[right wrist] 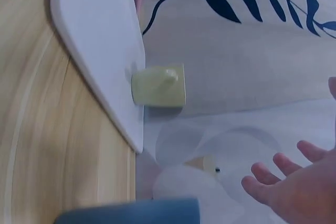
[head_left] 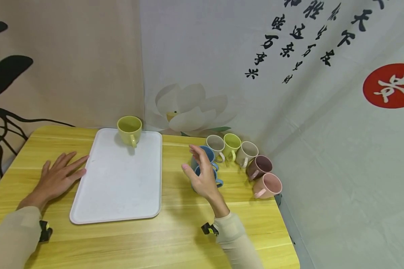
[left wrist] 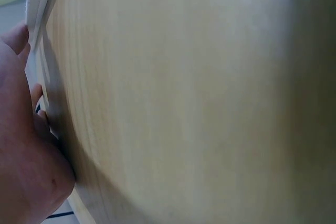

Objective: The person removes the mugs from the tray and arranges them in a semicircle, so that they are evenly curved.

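Note:
My left hand [head_left: 58,177] lies spread on the table, its fingertips at the left edge of a white tray [head_left: 121,186]. In the left wrist view, the fingers [left wrist: 17,38] meet the tray's rim [left wrist: 39,1]. A yellow-green mug [head_left: 128,129] stands upright at the back of the tray, handle toward me. My right hand [head_left: 204,177] hovers over two blue mugs, thumb apart from the fingers, holding nothing. It partly hides the rear blue mug [head_left: 208,152] and the front blue mug [head_left: 219,183]. A blue mug's side [right wrist: 131,213] shows low in the right wrist view.
Right of the blue mugs, a curved row holds a grey mug [head_left: 215,142], a lime mug [head_left: 232,142], a beige mug [head_left: 247,151], a maroon mug [head_left: 260,166] and a pink mug [head_left: 269,185]. A printed cloth [head_left: 195,56] hangs behind the wooden table [head_left: 121,243].

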Tool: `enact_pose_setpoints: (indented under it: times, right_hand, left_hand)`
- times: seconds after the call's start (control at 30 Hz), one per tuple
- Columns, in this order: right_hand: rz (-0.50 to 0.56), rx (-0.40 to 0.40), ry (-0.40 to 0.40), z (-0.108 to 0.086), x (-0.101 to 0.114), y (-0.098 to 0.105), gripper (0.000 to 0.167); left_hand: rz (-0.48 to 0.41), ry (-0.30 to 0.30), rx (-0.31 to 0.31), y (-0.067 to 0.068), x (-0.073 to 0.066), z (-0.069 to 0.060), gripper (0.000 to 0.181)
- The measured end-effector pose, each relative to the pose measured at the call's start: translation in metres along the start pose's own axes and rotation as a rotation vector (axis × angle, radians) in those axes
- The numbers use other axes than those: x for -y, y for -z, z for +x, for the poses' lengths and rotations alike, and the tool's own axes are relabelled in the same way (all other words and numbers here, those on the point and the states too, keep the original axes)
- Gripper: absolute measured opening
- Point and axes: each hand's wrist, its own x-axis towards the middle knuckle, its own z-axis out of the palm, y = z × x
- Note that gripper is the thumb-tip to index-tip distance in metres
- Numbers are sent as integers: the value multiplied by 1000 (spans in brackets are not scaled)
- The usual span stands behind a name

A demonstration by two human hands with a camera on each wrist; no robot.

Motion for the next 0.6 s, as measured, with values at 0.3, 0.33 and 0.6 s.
enact_pose_setpoints:
  times: [0.3,0.33,0.6]
  right_hand:
    - [18,-15,-12,19,8,-38,69]
    - [22,-15,-17,21,8,-43,69]
    - [-28,-8,-49,41,10,-69,72]
  left_hand:
    - [-3,2,6,1,1,1,66]
    - [-3,2,5,1,1,1,66]
    - [1,3,-3,2,-3,0,65]
